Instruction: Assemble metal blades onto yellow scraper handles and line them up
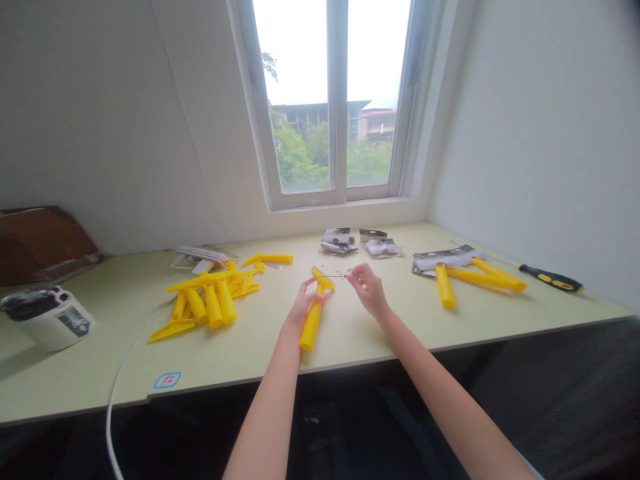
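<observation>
My left hand (305,301) is closed round the neck of a yellow plastic handle (312,327) with a wider, angled head. The handle lies tilted over the table, its thick round end towards me. To its right, my right hand (367,288) has its fingertips pinched together. A thin dark rod (331,276) runs between the head of the handle and these fingertips; its exact kind is too fine to make out. Small metal bits (342,273) lie on the table just beyond, partly hidden by my right fingers.
Left lies a pile of yellow handles and flat pieces (213,300), with a white jar (47,320) farther left. At right are several yellow handles (445,287) on packaging and a black-and-yellow screwdriver (550,278). Small packets (339,241) sit below the window.
</observation>
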Demonstrator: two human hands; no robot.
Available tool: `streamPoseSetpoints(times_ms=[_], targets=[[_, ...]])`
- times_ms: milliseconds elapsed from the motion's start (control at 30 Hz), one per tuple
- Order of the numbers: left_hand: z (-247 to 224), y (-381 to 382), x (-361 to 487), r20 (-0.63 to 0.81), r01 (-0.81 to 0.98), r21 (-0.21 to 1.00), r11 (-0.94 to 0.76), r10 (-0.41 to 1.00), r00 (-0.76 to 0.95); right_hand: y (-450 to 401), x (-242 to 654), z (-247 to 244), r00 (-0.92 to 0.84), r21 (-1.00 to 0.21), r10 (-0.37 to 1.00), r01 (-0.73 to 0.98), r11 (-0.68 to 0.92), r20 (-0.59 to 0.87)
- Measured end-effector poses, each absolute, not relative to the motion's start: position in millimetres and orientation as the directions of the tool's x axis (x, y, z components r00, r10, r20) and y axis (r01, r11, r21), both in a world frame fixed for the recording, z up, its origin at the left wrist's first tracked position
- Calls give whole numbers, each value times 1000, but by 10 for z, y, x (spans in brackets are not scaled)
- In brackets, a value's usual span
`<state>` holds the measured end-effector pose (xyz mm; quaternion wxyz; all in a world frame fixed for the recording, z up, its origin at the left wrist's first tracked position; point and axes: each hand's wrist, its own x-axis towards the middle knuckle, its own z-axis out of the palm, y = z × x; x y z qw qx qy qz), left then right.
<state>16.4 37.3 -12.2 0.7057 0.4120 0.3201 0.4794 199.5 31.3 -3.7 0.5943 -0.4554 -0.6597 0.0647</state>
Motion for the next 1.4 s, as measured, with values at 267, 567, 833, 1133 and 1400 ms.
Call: streamPoseSetpoints(times_ms=[267,567,833,1133,1400], targets=[[-91,358,174,-81,-413,884,220,941,327,317,2017,-38,238,-675,666,506,536,707],[-91,358,173,-66,-401,894,201,943,326,297,2025,-18,236,-657,667,568,495,707],[-60,342,181,-84,-410,887,213,947,311,353,2004,-92,131,-643,715,568,514,687],[-59,332,180,-70,-403,891,207,942,329,335,2030,-53,168,-629,660,540,560,732],[-57,334,168,-58,-392,898,202,935,349,316,2027,-43,189,-640,672,563,523,716]])
